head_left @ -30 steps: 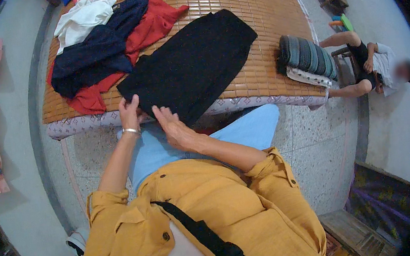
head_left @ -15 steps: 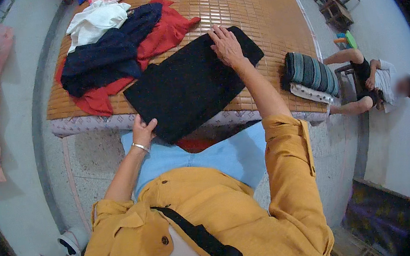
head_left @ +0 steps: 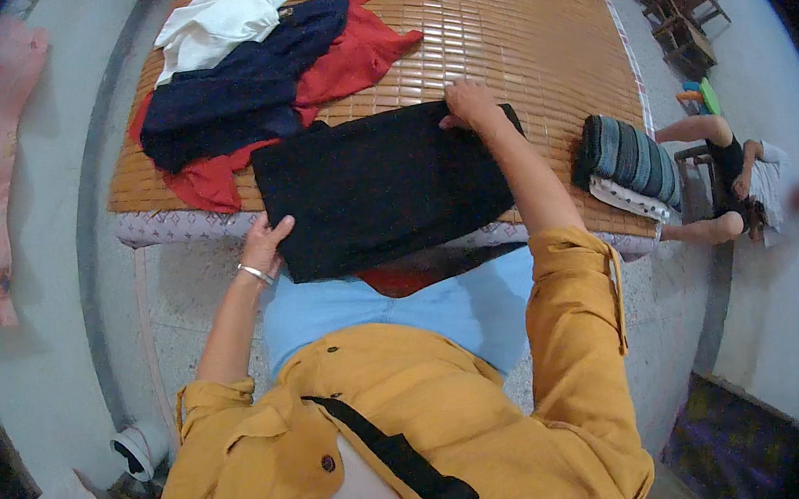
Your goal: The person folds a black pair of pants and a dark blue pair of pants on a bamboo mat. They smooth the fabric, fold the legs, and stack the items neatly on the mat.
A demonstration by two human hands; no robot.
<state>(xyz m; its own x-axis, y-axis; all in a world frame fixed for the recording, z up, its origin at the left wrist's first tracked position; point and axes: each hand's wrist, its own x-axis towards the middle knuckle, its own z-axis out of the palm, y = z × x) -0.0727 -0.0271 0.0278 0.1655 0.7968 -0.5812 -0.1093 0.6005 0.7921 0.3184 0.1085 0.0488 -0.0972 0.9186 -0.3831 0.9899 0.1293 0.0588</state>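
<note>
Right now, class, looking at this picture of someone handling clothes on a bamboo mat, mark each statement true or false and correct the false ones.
1. The right hand rests on the far edge of the black garment. True.
2. The left hand holds a white shirt. False: it grips the black garment's near corner.
3. A pile of navy, red and white clothes lies on the bamboo mat. True.
4. The folded striped cloth sits on top of the black garment. False: it lies apart, at the mat's right edge.

Folded cloth (head_left: 383, 188) lies on the mat (head_left: 513, 33); clothes heap (head_left: 246, 90) behind-left; folded stack (head_left: 629, 162) right.
</note>
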